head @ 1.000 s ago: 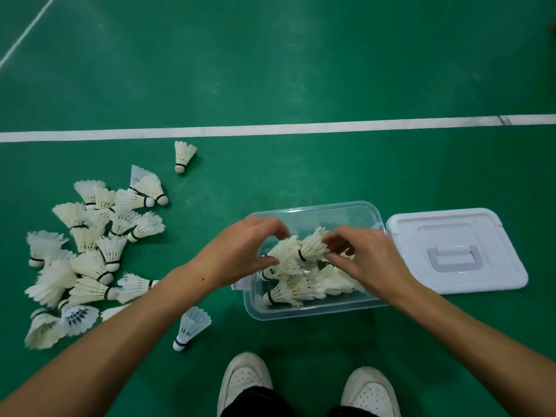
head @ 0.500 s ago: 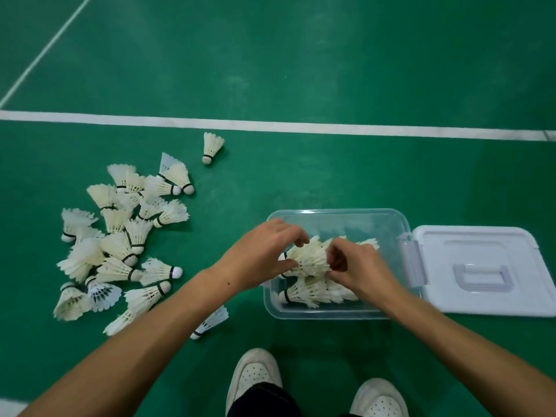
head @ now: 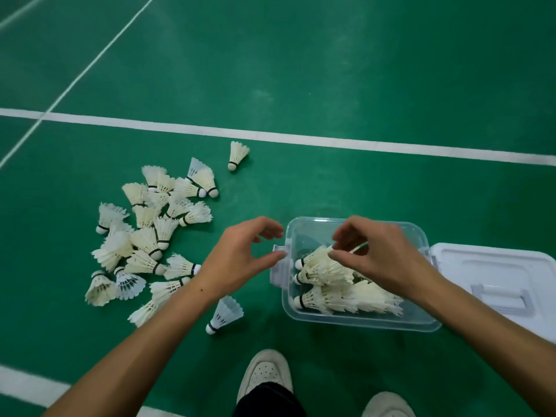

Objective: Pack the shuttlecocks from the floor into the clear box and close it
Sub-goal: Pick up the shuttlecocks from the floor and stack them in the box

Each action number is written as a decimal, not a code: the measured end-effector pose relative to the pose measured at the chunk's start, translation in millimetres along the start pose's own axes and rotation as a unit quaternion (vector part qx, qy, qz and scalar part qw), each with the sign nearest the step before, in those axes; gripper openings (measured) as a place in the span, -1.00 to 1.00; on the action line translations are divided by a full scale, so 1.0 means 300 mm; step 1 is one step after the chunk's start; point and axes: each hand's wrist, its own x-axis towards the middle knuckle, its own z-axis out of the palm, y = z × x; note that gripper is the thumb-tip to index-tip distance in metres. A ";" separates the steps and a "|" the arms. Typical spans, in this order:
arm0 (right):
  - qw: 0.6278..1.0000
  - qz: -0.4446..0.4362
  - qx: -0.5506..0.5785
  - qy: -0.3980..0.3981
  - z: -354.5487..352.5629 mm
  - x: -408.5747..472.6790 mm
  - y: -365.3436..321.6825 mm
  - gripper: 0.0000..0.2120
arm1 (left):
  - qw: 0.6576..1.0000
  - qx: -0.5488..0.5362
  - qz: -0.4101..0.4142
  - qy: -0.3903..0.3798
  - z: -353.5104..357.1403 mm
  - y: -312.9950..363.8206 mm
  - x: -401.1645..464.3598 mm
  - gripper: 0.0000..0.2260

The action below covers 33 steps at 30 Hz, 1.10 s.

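Shuttlecocks [head: 340, 284] already packed lie on their sides in the clear box [head: 361, 322], which stands open on the green court floor [head: 331, 70] just ahead of my shoes [head: 266, 376]. My right hand [head: 382, 254] hangs over the box, fingers loosely curled above the top of the stack; I cannot tell whether the fingertips pinch a feather or only touch it. My left hand [head: 237, 260] hovers just left of the box beside its side latch [head: 278, 267], fingers relaxed and curved, holding nothing. To the left, a loose heap of shuttlecocks [head: 150, 233] remains on the floor, with one stray shuttlecock [head: 237, 155] beyond it near the white court line [head: 301, 138] and one pale-skirted shuttlecock [head: 224, 314] beside my left forearm. Right of the box, touching its end, lies the white lid [head: 496, 275], handle side up.
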 end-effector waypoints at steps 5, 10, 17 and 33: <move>0.992 -0.109 -0.010 -0.058 0.170 0.091 -0.224 -0.81 | 0.995 0.042 -0.092 0.015 -0.129 -0.135 -0.164 -0.66; 0.981 -0.146 -0.035 -0.120 0.405 0.124 -0.356 -0.77 | 0.977 0.082 -0.190 0.050 -0.235 -0.302 -0.320 -0.67; 0.967 -0.081 -0.144 -0.192 0.680 0.094 -0.345 -0.61 | 0.912 0.134 -0.357 0.152 -0.209 -0.446 -0.480 -0.47; 0.971 -0.032 -0.157 -0.179 0.769 0.092 -0.275 -0.63 | 0.893 0.007 -0.438 0.103 -0.155 -0.590 -0.296 -0.80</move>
